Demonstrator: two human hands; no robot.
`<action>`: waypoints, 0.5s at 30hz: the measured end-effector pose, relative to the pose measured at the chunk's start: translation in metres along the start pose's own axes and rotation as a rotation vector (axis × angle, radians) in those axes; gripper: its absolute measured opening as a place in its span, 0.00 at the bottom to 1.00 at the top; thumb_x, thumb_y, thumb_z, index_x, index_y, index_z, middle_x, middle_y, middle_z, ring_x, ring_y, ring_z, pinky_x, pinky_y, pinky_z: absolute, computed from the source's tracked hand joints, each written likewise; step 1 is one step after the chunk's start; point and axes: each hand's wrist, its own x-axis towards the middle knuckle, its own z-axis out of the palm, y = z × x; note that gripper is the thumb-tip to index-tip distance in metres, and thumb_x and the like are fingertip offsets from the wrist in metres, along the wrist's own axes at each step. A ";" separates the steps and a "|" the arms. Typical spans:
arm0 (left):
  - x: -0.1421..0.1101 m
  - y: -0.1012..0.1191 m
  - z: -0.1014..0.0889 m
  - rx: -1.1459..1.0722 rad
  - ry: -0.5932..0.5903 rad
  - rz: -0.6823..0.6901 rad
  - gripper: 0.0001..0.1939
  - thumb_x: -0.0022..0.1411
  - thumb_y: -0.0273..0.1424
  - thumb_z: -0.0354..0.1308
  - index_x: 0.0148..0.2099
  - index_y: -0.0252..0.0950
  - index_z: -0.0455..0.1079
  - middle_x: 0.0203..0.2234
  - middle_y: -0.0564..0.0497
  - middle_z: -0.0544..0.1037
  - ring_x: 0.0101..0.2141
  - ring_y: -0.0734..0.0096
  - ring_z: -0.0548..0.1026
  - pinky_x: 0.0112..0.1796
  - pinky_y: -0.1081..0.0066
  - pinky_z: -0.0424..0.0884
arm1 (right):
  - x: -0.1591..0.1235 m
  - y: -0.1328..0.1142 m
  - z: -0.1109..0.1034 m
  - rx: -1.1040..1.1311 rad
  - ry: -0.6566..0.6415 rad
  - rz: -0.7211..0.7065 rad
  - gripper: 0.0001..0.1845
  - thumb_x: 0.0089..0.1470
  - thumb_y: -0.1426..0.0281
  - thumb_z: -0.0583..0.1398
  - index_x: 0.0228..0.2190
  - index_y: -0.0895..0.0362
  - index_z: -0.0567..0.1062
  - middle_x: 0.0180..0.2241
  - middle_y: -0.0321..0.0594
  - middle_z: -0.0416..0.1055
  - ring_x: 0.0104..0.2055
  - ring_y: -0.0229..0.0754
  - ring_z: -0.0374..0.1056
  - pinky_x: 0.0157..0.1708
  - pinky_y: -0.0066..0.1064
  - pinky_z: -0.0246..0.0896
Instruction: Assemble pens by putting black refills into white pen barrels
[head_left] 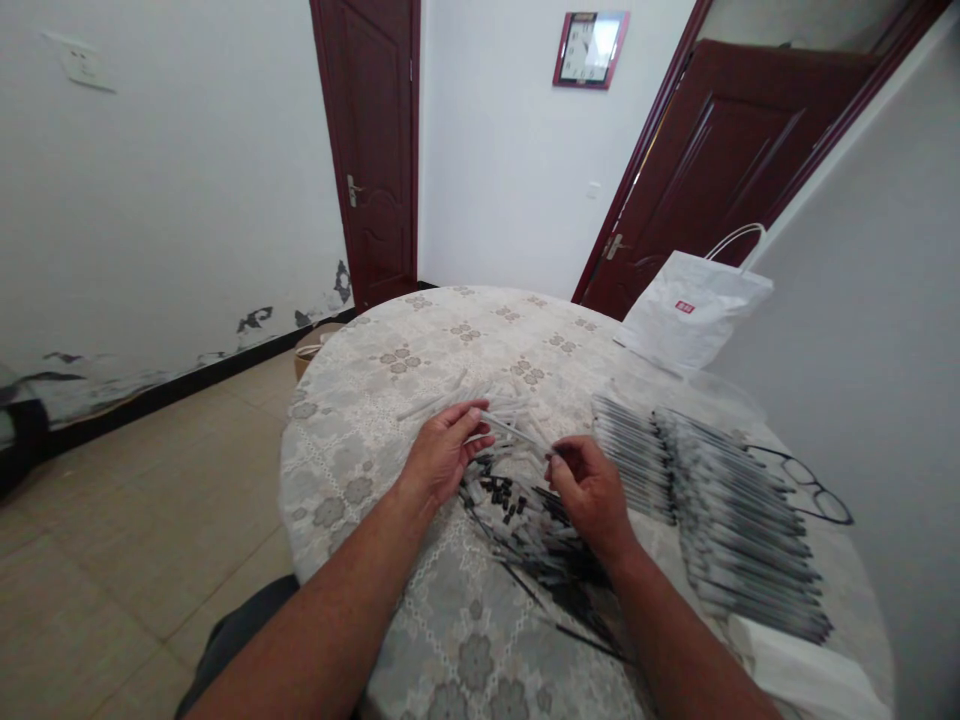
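A slim whitish pen barrel (516, 430) spans the gap between my hands above the table. My left hand (448, 445) pinches its left end between thumb and fingers. At the other end, my right hand (589, 485) is closed around the tip, where something dark shows; whether that is a separate part I cannot tell. Below lie small black pen pieces (504, 496) and a heap of thin black refills (555, 560), partly hidden by my right hand and forearm. Loose white barrels (427, 405) are scattered just beyond my left hand.
Rows of pens (742, 520) lie to the right, with eyeglasses (814, 490) beside them. A white paper bag (697, 310) stands at the back right. Something white (806, 670) lies near the front right. The round table has a patterned cloth (337, 480).
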 end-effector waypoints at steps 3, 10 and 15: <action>0.002 0.001 -0.001 -0.046 0.036 0.037 0.15 0.57 0.28 0.67 0.47 0.31 0.77 0.41 0.42 0.80 0.38 0.69 0.78 0.40 0.68 0.78 | 0.000 -0.003 0.004 -0.217 -0.072 -0.190 0.10 0.61 0.70 0.57 0.43 0.55 0.75 0.33 0.39 0.74 0.33 0.40 0.71 0.37 0.32 0.68; 0.002 0.002 0.000 -0.096 0.084 0.039 0.15 0.60 0.31 0.66 0.48 0.32 0.73 0.44 0.38 0.81 0.43 0.59 0.81 0.42 0.64 0.78 | -0.007 -0.005 0.016 -0.357 -0.160 -0.389 0.14 0.65 0.70 0.54 0.50 0.56 0.73 0.41 0.44 0.78 0.42 0.44 0.75 0.44 0.33 0.70; -0.003 0.001 0.005 -0.104 0.101 0.058 0.13 0.61 0.32 0.65 0.47 0.32 0.72 0.45 0.37 0.81 0.43 0.58 0.81 0.39 0.65 0.79 | -0.011 -0.012 0.019 -0.321 -0.152 -0.335 0.13 0.65 0.70 0.54 0.48 0.55 0.74 0.40 0.43 0.79 0.41 0.44 0.76 0.43 0.32 0.69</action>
